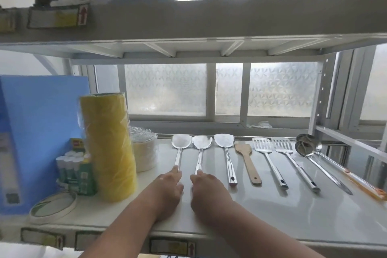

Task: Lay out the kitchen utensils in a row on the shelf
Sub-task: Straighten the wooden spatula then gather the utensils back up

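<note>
Several utensils lie in a row on the white shelf (272, 211), handles toward me. From the left: three steel spatulas (181, 142) (202, 143) (224, 141), a wooden spatula (247, 159), two slotted steel turners (262, 146) (282, 147) and two steel ladles (303, 148) (310, 139). My left hand (167, 190) rests on the handle of the leftmost spatula, fingers curled over it. My right hand (206, 190) covers the handle of the second spatula the same way. Both handle ends are hidden under my hands.
Left of the row stand a yellow tape stack (107, 144), a pale tape roll (145, 153), glue sticks (71, 165), a blue folder (37, 132) and flat tape rings (53, 205). An upper shelf (209, 19) hangs overhead. A frosted window (209, 90) is behind.
</note>
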The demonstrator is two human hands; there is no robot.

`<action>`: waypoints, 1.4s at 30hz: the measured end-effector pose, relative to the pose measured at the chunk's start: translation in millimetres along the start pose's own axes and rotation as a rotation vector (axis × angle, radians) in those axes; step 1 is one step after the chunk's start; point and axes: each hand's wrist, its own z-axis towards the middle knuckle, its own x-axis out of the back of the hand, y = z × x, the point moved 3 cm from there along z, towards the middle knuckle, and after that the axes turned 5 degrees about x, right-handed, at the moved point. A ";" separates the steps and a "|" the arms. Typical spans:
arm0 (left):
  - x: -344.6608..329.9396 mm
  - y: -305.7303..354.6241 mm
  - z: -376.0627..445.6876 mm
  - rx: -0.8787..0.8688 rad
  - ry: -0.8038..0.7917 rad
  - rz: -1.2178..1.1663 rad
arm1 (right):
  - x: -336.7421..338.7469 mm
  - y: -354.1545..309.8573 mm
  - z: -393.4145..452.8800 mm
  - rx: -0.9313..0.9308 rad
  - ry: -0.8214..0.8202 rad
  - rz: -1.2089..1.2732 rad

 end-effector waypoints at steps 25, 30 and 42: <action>0.0 -4.6 4.8 0.116 0.080 0.077 | -8.8 10.4 7.2 0.001 0.151 0.089; 3.7 -3.9 0.5 0.095 0.133 0.040 | -7.8 8.6 4.9 -0.011 0.152 0.071; 5.6 -6.3 -2.1 0.093 0.232 0.003 | -8.8 8.9 4.4 -0.029 0.150 0.093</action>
